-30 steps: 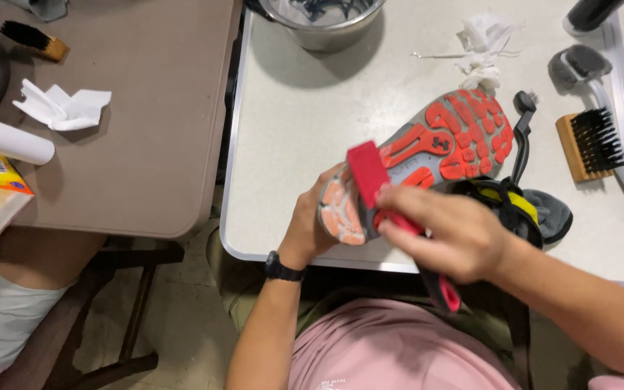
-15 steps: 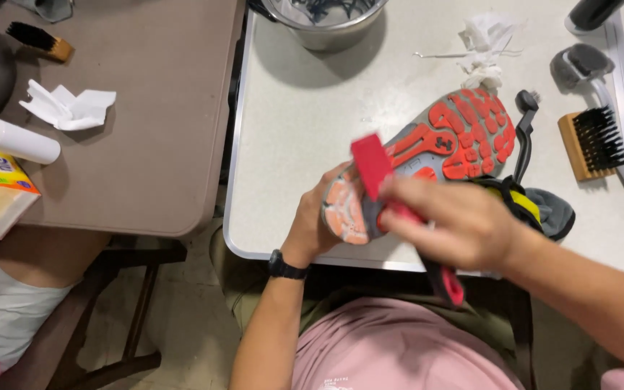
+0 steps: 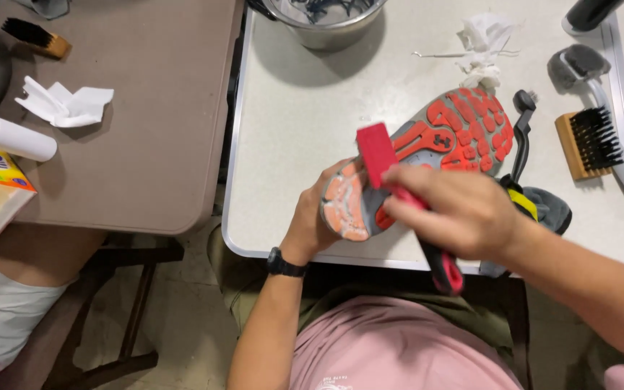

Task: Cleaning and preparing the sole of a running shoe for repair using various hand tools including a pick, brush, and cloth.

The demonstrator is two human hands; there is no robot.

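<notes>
At the surface's (image 3: 290, 130) near edge, our left hand (image 3: 319, 217) clamps the light, flexible shoe (image 3: 464, 133) at its heel; our right hand (image 3: 464, 213) grips the red brush (image 3: 377, 155).

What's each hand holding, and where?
Left hand grips the shoe at its heel end, sole up. Right hand holds the red brush around its handle, head on the sole.

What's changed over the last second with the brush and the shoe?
The right hand has slid the red brush a little up the sole, away from the person, keeping its grip. The left hand still holds the shoe sole-up by the heel end. The wooden brush and bowl stayed put.
</notes>
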